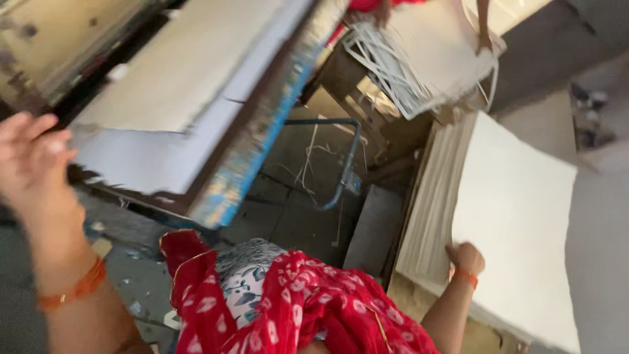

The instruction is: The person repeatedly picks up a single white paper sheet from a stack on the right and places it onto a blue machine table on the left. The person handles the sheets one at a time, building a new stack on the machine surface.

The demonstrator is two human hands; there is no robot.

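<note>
Right hand (465,257) gripping the near edge of the tall stack of white sheets (517,216), fingers curled shut on the top sheets close to the stack's near-left corner. Stack lying on a low platform at right, extending up and away from that hand; long axis running near-to-far, slightly tilted in view.

Left hand (29,157) raised at far left, fingers together and bent, touching the near corner of the blue-edged frame (255,151) carrying a pale sheet (170,98); actual grasp blurred, cannot tell. Frame slanting from lower left toward upper right.

Another person's hands at top, handling loose sheets (426,52). Right hand nearer the stack.
</note>
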